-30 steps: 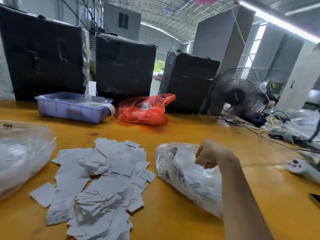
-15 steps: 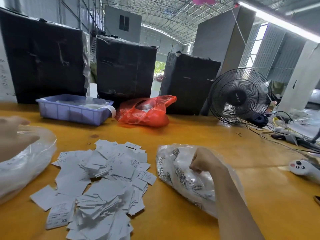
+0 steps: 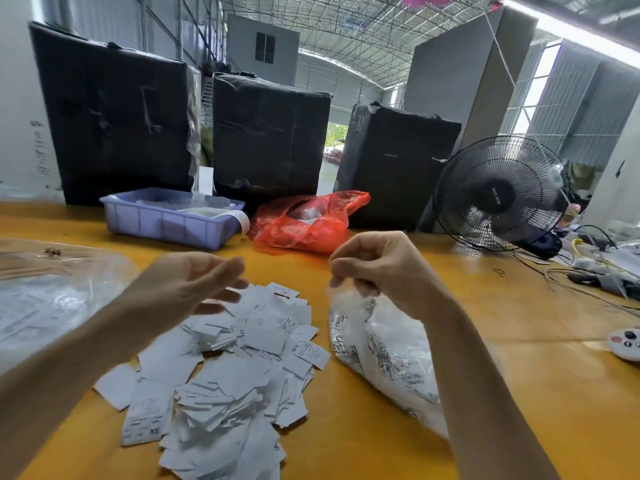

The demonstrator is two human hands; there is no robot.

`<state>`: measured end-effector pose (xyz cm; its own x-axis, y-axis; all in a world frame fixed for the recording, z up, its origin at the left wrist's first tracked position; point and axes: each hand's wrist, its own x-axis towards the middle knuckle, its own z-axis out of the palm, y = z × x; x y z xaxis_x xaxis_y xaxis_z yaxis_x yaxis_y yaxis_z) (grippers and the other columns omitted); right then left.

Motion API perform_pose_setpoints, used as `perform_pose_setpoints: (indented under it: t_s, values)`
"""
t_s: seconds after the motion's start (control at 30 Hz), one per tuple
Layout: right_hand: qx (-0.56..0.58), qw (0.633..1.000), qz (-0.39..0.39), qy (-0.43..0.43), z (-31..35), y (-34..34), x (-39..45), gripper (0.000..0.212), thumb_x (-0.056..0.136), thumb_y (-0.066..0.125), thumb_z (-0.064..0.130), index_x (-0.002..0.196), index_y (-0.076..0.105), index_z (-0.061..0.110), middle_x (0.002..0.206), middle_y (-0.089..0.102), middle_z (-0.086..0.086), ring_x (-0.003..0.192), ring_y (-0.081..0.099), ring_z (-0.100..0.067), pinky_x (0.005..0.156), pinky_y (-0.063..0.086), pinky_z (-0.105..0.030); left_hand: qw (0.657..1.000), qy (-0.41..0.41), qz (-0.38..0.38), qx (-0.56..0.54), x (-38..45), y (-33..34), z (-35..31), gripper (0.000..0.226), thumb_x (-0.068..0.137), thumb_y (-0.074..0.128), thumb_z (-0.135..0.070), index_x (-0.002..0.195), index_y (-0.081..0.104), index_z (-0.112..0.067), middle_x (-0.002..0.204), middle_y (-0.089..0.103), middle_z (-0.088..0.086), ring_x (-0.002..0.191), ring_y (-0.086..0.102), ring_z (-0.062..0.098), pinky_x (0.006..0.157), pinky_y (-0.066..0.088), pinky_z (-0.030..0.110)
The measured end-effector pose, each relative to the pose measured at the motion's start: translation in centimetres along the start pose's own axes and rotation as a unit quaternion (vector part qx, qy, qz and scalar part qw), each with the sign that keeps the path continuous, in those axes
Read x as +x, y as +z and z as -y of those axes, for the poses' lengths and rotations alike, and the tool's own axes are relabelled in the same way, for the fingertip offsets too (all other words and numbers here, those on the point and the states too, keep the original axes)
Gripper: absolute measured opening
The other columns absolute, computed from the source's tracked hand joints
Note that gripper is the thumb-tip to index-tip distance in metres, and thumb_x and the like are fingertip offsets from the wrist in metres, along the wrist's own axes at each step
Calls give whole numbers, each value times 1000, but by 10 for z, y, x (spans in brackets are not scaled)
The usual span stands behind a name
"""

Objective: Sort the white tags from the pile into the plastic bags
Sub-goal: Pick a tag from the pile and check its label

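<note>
A pile of white tags [image 3: 228, 368] lies spread on the yellow table [image 3: 346, 427] in front of me. To its right sits a clear plastic bag [image 3: 384, 348] with black print, holding white tags. My right hand [image 3: 377, 268] pinches the top edge of that bag and lifts it. My left hand [image 3: 194, 282] hovers above the far part of the pile, fingers straight and loose, holding nothing. A second clear plastic bag [image 3: 52, 292] with tags inside rests at the far left.
At the back stand a lilac tray [image 3: 169, 220], a red plastic bag [image 3: 308, 223], three black-wrapped boxes [image 3: 270, 140] and a black fan [image 3: 498, 195]. Cables [image 3: 588, 271] and a small white toy-like device [image 3: 627, 341] lie at the right.
My left hand came in from the left bag to above the pile. My right hand rose, pulling the printed bag's top edge up.
</note>
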<state>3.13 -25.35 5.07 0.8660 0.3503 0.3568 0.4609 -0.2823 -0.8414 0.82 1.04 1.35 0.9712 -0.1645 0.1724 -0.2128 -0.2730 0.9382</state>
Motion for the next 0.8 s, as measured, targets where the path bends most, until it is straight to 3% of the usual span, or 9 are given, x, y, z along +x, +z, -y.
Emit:
perform_pose_setpoints:
  t_s: [0.07,0.1,0.2,0.3,0.4,0.47,0.57,0.67,0.8]
  values:
    - [13,998,49,-48,9,32,5,7,78,72,4,77,70,11,64,70,-5,41,53,-8,38,40,-16,986,-48,117,-107,-10,22,-8,87,39,78,-72,101,69,-12,100,73,4,91,71,20,67,57,24]
    - [-2,996,59,-64,11,47,7,8,78,72,2,78,70,10,63,69,-4,42,54,-7,39,42,-17,975,-64,150,-148,-12,30,-7,76,46,80,-64,99,72,-11,100,73,8,90,71,22,67,57,24]
    - [-45,995,56,-68,7,77,11,8,78,72,-1,84,70,4,71,70,-9,59,64,-14,54,55,-29,973,-81,119,-179,-11,42,1,33,55,80,-31,83,77,-12,85,72,9,72,69,17,64,55,22]
    - [0,998,55,14,1,77,11,26,80,73,9,103,63,5,84,71,-18,64,66,-19,61,54,-28,982,-86,56,-158,-8,42,7,28,57,82,-12,83,74,-4,70,67,9,57,61,12,55,51,19]
    - [55,987,69,130,-4,63,11,46,68,78,25,109,62,10,85,73,-10,69,69,-12,62,52,-18,988,-96,-7,-120,-5,34,11,39,54,83,-16,89,69,-6,64,69,9,52,63,12,49,49,18]
    - [36,981,99,164,-8,56,10,37,65,77,31,99,70,15,86,75,-4,74,70,-10,67,52,-20,990,-90,-25,-110,-3,32,13,44,47,82,-20,87,68,-7,64,69,9,53,64,13,51,51,20]
    - [38,979,108,170,-12,56,10,15,74,75,28,87,76,19,83,74,-1,74,69,-8,70,49,-23,992,-78,-28,-100,-1,33,17,43,47,84,-20,85,68,-7,62,69,7,54,65,13,53,52,20]
    - [34,980,102,167,-13,60,11,11,76,75,26,83,76,17,78,74,0,71,67,-7,72,46,-25,994,-69,-18,-78,0,34,19,36,55,86,-15,87,69,-8,63,70,6,56,66,13,52,50,18]
    - [31,982,97,157,-14,63,11,19,67,79,33,75,75,17,70,71,1,66,64,-6,71,45,-26,996,-58,33,-64,-1,29,17,56,50,82,-36,100,67,-15,88,75,2,83,71,13,73,56,23]
